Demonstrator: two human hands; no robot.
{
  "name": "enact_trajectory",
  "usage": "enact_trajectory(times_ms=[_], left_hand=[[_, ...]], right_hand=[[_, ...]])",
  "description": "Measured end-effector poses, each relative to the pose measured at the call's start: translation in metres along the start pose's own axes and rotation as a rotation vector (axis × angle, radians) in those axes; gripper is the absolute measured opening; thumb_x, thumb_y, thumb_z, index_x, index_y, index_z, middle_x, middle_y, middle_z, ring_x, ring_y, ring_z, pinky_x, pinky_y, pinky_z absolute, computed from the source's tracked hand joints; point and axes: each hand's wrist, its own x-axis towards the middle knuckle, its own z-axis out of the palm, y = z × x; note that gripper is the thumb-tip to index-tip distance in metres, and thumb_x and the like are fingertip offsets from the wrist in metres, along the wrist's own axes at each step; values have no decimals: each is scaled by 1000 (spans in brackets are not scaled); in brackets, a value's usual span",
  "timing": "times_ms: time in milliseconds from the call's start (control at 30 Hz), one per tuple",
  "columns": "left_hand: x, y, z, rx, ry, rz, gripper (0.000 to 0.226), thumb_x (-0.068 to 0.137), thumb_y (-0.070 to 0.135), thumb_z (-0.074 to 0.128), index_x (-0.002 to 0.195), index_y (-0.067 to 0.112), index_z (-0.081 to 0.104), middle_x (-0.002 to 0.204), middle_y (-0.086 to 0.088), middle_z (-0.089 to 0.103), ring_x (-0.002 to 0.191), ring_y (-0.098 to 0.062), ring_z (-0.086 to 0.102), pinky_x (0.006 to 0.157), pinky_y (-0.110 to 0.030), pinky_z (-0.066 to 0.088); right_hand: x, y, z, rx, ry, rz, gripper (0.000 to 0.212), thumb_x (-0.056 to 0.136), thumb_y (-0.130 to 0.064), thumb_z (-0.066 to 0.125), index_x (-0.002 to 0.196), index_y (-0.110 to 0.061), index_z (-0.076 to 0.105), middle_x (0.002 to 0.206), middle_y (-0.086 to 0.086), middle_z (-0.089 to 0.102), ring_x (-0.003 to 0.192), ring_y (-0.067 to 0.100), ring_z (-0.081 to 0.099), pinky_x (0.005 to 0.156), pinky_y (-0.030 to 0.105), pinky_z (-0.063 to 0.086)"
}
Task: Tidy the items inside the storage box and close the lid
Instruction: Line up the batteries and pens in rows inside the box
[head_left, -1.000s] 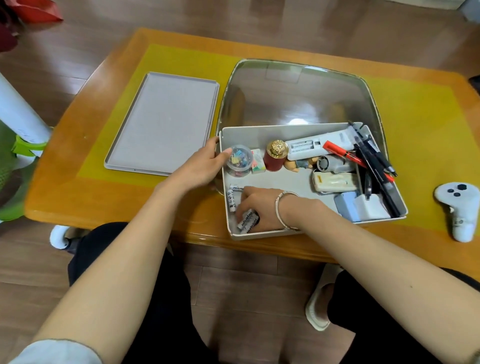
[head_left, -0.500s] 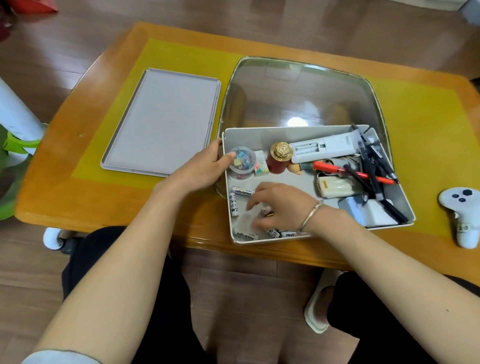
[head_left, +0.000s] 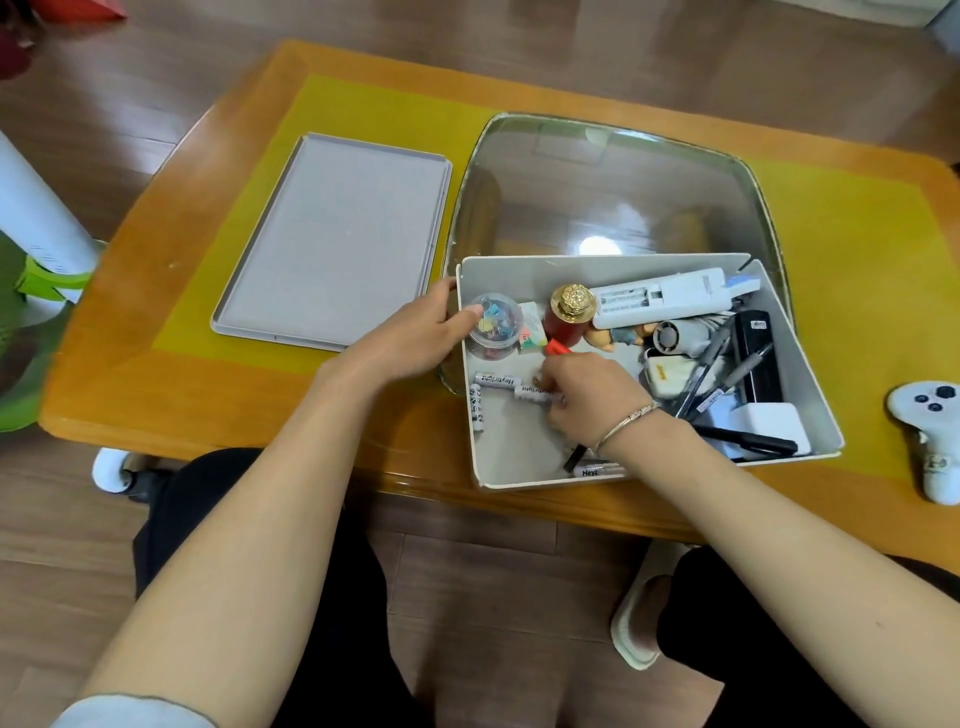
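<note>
- Our left hand (head_left: 415, 340) grips the storage box (head_left: 795, 358) at its left wall — steadying it, we judge.
- Our right hand (head_left: 589, 397), fingers curled, pinches a red-capped pen (head_left: 558, 347) inside, above loose batteries (head_left: 498, 380).
- The lid (head_left: 337, 239) lies apart on the left — closing waits.

You sit at a low wooden worktop (head_left: 156, 405) with rounded corners and a glossy orange-brown finish, its middle covered by a yellow-green mat (head_left: 841, 249). A clear glass panel (head_left: 597, 187) set into it mirrors a bright ceiling light (head_left: 597, 244). Below lies brown wood-plank floor (head_left: 130, 104). At your left stands a white cylindrical post (head_left: 36, 228) with a green band.
</note>
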Motion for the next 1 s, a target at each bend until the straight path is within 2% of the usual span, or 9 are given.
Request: enact_trajectory(times_ms=[167,367,433,533,633,700,767,900,1000], left_hand=[[-1,1,-1,-4,-8,-4,54,99,43,39,146,25,23,140,1,48,103,-6,51,54,-5,42],[-2,3,-2,2,-5,-6,52,100,41,39,146,23,24,138,0,49,103,-8,51,59,-9,41],[-2,3,-2,2,-5,-9,53,99,41,40,146,23,24,138,0,49,104,-8,51,59,-10,42],[-2,4,-2,-2,-7,-11,54,99,42,40,146,24,23,139,0,48,104,-7,51,59,-11,43],[-2,4,-1,8,3,-14,53,98,43,40,146,24,24,137,1,50,99,-6,52,52,-8,42],[-2,3,-1,17,11,-10,53,99,43,40,146,24,25,137,1,50,99,-5,51,51,-6,41],[-1,2,-1,26,16,-7,53,99,43,40,146,24,25,138,1,50,100,-6,50,54,-8,40],[-1,1,0,29,23,-5,52,99,43,41,144,24,26,137,1,50,98,-7,52,49,-5,42],[0,1,1,35,25,-5,51,98,43,41,144,24,26,138,1,49,99,-6,51,49,-7,41]], right_hand=[[4,11,-11,-158,65,204,31,82,5,48,108,-6,58,106,15,59,99,36,59,73,38,45],[-8,26,-22,-174,77,330,21,82,-3,59,101,-10,57,107,15,57,99,36,58,68,34,40],[-8,23,-24,-153,102,271,25,81,-6,61,105,-14,57,108,11,55,99,34,58,71,35,43],[-4,6,-19,48,107,28,21,84,-20,62,105,-17,59,101,6,60,95,26,59,79,36,49],[0,-19,-8,214,-18,-107,30,83,-35,66,108,-21,59,89,-2,65,84,16,59,79,30,49],[3,-29,2,213,-113,-146,33,81,-43,66,106,-22,59,88,-3,65,79,15,57,74,29,48],[8,-33,10,193,-132,-170,34,80,-43,67,104,-21,59,93,1,64,83,17,57,73,30,47],[13,-36,13,316,-85,-155,41,82,-35,66,117,-20,49,96,4,66,87,22,61,78,36,52],[13,-39,15,326,-72,-165,38,83,-27,66,117,-19,53,95,3,66,85,20,61,78,32,51]])
